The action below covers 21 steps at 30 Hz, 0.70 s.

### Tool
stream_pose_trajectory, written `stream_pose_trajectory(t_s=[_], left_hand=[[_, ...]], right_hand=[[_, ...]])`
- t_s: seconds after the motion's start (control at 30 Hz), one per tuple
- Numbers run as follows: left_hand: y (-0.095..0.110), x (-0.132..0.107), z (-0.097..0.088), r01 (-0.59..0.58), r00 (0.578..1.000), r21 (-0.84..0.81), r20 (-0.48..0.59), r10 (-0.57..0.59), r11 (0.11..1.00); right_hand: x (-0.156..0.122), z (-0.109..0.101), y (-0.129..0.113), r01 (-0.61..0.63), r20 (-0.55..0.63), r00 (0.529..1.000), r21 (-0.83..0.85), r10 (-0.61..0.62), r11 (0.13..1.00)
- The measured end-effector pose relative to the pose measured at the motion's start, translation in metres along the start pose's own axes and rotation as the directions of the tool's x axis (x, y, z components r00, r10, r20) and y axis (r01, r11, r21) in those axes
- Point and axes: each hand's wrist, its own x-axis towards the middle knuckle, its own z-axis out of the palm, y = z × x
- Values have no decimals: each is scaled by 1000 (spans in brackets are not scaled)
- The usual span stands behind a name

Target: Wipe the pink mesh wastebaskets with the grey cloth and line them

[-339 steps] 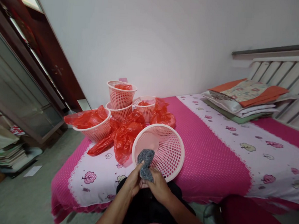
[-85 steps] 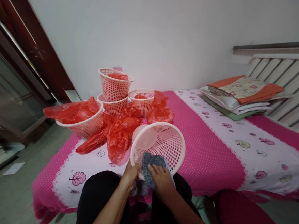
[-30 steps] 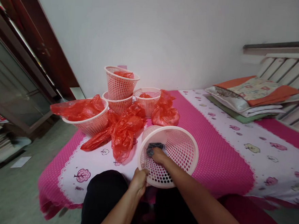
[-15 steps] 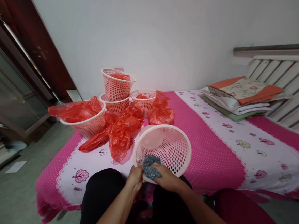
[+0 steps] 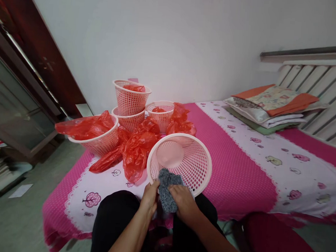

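Tilted toward me at the bed's front edge, a pale pink plastic basket (image 5: 194, 154) shows its inside, with round holes in the wall. My right hand (image 5: 184, 202) is closed on a grey speckled cloth (image 5: 167, 193), which hangs over the near rim. At the near left of the rim, my left hand (image 5: 151, 196) has its fingers wrapped round the basket's edge beside the cloth. Part of the rim is hidden behind the cloth and my fingers.
Left on the bed stand several pink baskets (image 5: 131, 100) holding red plastic bags, two of them stacked. Loose red bags (image 5: 137, 150) lie before them. Folded bedding (image 5: 273, 106) is piled at the right by a white radiator (image 5: 325, 91). A dark red stool (image 5: 283, 241) stands lower right.
The basket has shifted slightly left and up in view. My right hand has drawn the cloth outward, and more of it now hangs over the near rim.
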Motion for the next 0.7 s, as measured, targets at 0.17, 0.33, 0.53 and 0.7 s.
stream_pose_trajectory(t_s=[0.17, 0.33, 0.53, 0.7], left_hand=[[-4, -8, 7, 103, 982, -119, 168, -82, 988], [-2, -14, 9, 289, 940, -54, 205, -272, 956], [0, -16, 9, 263, 955, 41, 133, -266, 964], [-2, -16, 13, 227, 973, 41, 36, -228, 973]], right_hand=[[12, 6, -11, 22, -122, 992, 46, -16, 999], [12, -6, -19, 88, -189, 982, 363, -19, 928], [15, -43, 13, -149, -145, 915, 744, 376, 651], [44, -80, 46, -86, -414, 804, 629, 427, 773]])
